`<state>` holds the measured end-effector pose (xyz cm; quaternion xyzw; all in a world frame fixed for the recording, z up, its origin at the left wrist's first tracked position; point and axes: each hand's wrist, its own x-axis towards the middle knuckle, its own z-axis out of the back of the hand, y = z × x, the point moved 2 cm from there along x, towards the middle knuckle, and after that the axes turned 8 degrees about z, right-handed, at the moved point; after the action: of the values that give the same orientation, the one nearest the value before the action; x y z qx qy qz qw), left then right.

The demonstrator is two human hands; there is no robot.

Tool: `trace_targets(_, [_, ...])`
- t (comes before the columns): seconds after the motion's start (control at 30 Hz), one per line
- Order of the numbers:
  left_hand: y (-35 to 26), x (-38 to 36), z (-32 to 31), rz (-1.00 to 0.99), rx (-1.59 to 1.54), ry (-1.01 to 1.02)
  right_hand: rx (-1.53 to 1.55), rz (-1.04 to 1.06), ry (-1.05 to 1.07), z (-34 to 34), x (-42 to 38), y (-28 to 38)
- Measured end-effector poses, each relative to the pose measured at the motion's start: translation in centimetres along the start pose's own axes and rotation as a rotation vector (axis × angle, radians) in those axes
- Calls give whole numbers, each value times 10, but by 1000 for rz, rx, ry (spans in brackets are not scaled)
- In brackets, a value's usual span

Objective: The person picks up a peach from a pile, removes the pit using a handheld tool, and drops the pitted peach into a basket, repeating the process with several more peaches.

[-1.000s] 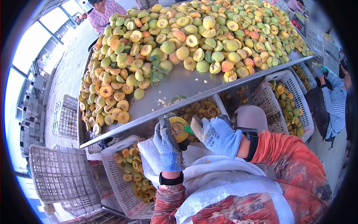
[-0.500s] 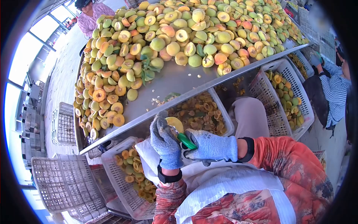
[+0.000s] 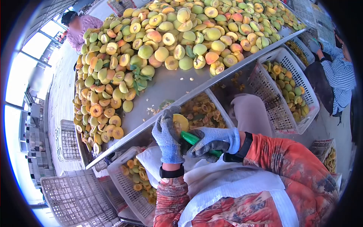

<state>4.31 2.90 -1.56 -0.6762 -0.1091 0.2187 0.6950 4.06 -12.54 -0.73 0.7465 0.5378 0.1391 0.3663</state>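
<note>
My left hand (image 3: 166, 134), in a grey-blue glove, is closed around a yellow peach half (image 3: 181, 124) just in front of the table edge. Wrapped in my gloved right hand (image 3: 217, 142) is a green-handled tool (image 3: 190, 137), its front end against or close to the fruit. That working end is hidden, so its shape cannot be made out. Beyond my hands, a large heap of halved peaches (image 3: 159, 53) covers much of the metal table (image 3: 166, 85), some with pits showing.
Under the table edge stands a crate of peach pieces (image 3: 204, 109). Another fruit crate (image 3: 130, 189) is at my lower left, and one more (image 3: 302, 89) at right. Stacked crates (image 3: 77, 196) stand left. One person (image 3: 81, 30) is at far left, another (image 3: 336, 75) at right.
The view has shifted slightly. My right hand has turned, so more of the green handle shows below its fingers. The peach half stays in my left hand and shows more of its face.
</note>
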Motion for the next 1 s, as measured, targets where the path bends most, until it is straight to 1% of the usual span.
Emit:
trace_targets(0.03, [6,11,-2,87,-38,37,158,28,21,5,-2,3])
trace_targets(0.07, [1,16,-8,177,-73,68,236,59,14,9,0,1])
trace_targets(0.1, [-4,14,-14,176,-65,69,241,64,17,12,-3,0])
trace_targets(0.17, [-14,8,-29,416,-549,166,273,100,-5,15,-6,7])
trace_targets(0.2, [-15,8,-29,446,-572,206,292,69,20,16,-6,9])
trace_targets(0.3, [-20,6,-33,428,-541,154,333,74,31,18,-4,3])
trace_targets(0.33, [-19,6,-31,516,-641,218,332,66,37,18,-2,5])
trace_targets(0.4, [-9,9,-25,515,-644,173,201,173,153,9,2,20])
trace_targets(0.43, [1,13,-23,518,-643,149,198,174,156,8,1,27])
trace_targets(0.47, [-1,20,-23,413,-706,248,105,223,21,12,0,35])
trace_targets(0.5, [-2,22,-20,318,-590,226,13,267,-112,15,0,40])
trace_targets(0.53, [0,23,-13,457,-630,204,-245,286,-212,28,2,33])
trace_targets(0.57, [-13,20,-8,596,-670,179,-247,283,-205,37,4,22])
trace_targets(0.6, [-5,25,4,590,-670,171,-992,403,-419,45,4,15])
trace_targets(0.63, [8,31,24,402,-469,85,-1739,506,-622,47,2,11])
trace_targets(0.67, [13,32,45,215,-264,-5,-1567,372,-625,50,-1,9])
trace_targets(0.7, [-11,16,62,126,-73,-37,-1559,381,-606,54,-5,5])
trace_targets(0.73, [-33,-4,84,345,-96,-36,-1463,347,-578,61,-7,1])
trace_targets(0.77, [-10,-6,125,217,-80,-148,-1366,311,-555,65,-8,-3])
trace_targets(0.8, [-8,-21,146,-109,408,-175,-1376,236,-552,60,-10,0])
trace_targets(0.83, [29,-16,197,-13,619,-42,-1363,245,-551,64,-8,-5])
trace_targets(0.87, [19,-26,215,261,842,-146,-1378,237,-505,67,-9,-12])
trace_targets(0.9, [15,-17,220,263,849,-149,-1398,225,-457,69,-6,-17])
trace_targets(0.97, [1,12,216,109,577,-218,-1375,184,-426,68,0,-18])
trace_targets(1.0, [-3,32,199,66,366,-301,-1376,143,-400,67,4,-16])
